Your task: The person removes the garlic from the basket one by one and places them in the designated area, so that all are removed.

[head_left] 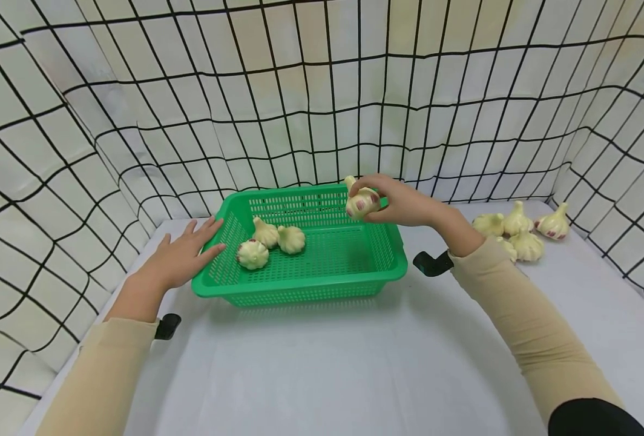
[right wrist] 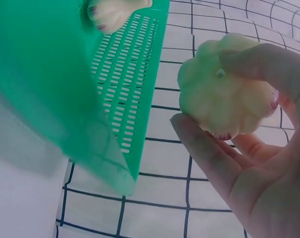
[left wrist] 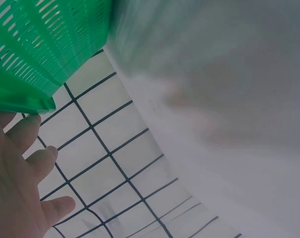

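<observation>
In the head view my right hand [head_left: 390,197] grips a garlic bulb [head_left: 362,204] over the right back corner of a green plastic basket [head_left: 300,283]. The right wrist view shows the underside of this garlic bulb [right wrist: 224,91] between thumb and fingers. My left hand [head_left: 183,254] rests with spread, straight fingers against the basket's left rim; in the left wrist view its fingertips touch the green rim [left wrist: 26,104]. Three garlic bulbs [head_left: 292,240] lie together in the left part of the basket, pale with some purple marks.
Several more garlic bulbs [head_left: 528,245] lie in a group on the white table [head_left: 322,363], right of the basket and beyond my right forearm. White walls with a black grid [head_left: 354,103] enclose the table at the back and on both sides.
</observation>
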A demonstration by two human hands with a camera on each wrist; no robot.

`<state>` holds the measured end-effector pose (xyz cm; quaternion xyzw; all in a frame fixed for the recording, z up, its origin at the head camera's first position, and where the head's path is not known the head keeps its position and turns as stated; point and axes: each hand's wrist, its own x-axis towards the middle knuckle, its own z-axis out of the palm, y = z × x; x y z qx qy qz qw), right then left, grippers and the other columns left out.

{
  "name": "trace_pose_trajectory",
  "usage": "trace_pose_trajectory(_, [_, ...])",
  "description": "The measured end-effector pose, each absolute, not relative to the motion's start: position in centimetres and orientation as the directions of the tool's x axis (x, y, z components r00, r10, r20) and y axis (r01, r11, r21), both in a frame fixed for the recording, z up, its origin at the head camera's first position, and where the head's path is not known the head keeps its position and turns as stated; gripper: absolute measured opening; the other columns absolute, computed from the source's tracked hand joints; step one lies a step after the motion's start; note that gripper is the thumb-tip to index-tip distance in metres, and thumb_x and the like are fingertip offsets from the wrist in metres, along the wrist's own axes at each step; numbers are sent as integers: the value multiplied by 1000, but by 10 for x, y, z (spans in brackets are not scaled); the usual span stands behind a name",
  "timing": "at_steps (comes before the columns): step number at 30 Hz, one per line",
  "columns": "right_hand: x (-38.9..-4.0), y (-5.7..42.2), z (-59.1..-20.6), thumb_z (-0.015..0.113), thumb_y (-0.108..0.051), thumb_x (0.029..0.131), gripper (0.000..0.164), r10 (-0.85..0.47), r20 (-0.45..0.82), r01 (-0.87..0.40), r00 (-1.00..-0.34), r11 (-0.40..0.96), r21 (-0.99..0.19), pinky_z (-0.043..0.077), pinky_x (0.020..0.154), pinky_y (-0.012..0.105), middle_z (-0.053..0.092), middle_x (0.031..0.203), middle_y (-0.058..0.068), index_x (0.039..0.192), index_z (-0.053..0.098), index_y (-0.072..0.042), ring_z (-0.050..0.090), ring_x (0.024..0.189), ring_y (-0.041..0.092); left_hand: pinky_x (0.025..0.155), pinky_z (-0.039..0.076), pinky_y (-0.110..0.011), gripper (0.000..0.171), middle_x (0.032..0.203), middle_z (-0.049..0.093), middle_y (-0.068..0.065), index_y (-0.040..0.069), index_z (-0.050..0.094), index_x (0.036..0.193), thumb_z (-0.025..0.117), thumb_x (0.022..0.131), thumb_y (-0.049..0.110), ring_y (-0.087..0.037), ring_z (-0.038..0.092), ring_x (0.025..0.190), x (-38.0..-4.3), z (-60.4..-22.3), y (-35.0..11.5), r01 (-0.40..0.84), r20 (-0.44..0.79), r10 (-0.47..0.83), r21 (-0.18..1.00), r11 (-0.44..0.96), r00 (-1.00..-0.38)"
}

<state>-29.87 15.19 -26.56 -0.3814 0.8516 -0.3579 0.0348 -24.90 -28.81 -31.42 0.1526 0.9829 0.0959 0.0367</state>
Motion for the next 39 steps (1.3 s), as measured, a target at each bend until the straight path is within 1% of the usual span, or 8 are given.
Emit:
trace_pose_trajectory(5, [-297, 161, -271, 71, -3, 94, 36, -644, 218, -589, -733, 440, -678, 49, 84, 42, 54, 129, 14, 127, 60, -5, 52, 109, 30, 112, -1, -78, 76, 169, 14, -21, 8, 16, 165, 33, 109, 56, -51, 5, 152, -249, -315, -288, 291, -43, 305, 199, 936, -951])
trace_pose_trajectory(11, [-293, 171, -273, 69, -3, 95, 37, -614, 224, -568, -757, 449, -690, 51, 81, 40, 52, 128, 15, 130, 57, -3, 55, 105, 32, 112, -2, -78, 76, 169, 13, -20, 8, 16, 165, 32, 109, 57, -51, 4, 152, -248, -315, -288, 288, -42, 303, 208, 935, -952])
trace_pose_trajectory(16, [-290, 181, -274, 67, -1, 96, 38, -582, 230, -549, -780, 462, -697, 54, 83, 36, 49, 132, 16, 132, 56, -2, 53, 108, 32, 112, -2, -78, 76, 169, 13, -20, 8, 16, 165, 33, 109, 57, -50, 4, 152, -249, -315, -288, 289, -40, 304, 209, 934, -952])
trace_pose_trajectory(23, [-286, 194, -278, 67, 3, 95, 37, -554, 281, -564, -784, 445, -695, 55, 78, 26, 50, 128, 17, 131, 57, 0, 52, 105, 29, 111, -1, -79, 76, 169, 13, -21, 8, 15, 165, 32, 109, 57, -51, 4, 152, -249, -316, -289, 292, -42, 307, 208, 934, -951])
trace_pose_trajectory(28, [-282, 201, -281, 68, 1, 95, 43, -514, 263, -520, -817, 458, -721, 53, 81, 23, 47, 134, 18, 135, 53, 1, 53, 109, 31, 111, -3, -78, 76, 168, 13, -22, 7, 15, 165, 32, 109, 57, -51, 3, 152, -248, -316, -289, 288, -46, 304, 217, 933, -952])
trace_pose_trajectory(31, [-280, 206, -284, 71, -4, 96, 44, -489, 244, -490, -838, 476, -730, 53, 82, 26, 47, 136, 17, 137, 54, -1, 54, 112, 34, 112, -3, -78, 77, 168, 13, -22, 8, 15, 165, 31, 109, 57, -51, 2, 152, -247, -317, -289, 287, -47, 305, 221, 932, -951])
trace_pose_trajectory(34, [-280, 211, -287, 73, -9, 96, 46, -468, 230, -468, -853, 493, -733, 53, 84, 33, 48, 138, 15, 138, 54, -4, 56, 118, 37, 112, -4, -77, 77, 168, 13, -22, 7, 16, 165, 32, 109, 57, -50, 2, 152, -246, -316, -289, 287, -45, 304, 225, 931, -951])
trace_pose_trajectory(39, [-275, 223, -289, 70, -15, 100, 49, -447, 203, -436, -871, 516, -738, 51, 89, 44, 46, 144, 15, 144, 50, -7, 54, 125, 39, 112, -4, -77, 76, 169, 12, -22, 7, 16, 165, 32, 109, 57, -51, 2, 152, -248, -315, -288, 289, -45, 306, 222, 931, -951])
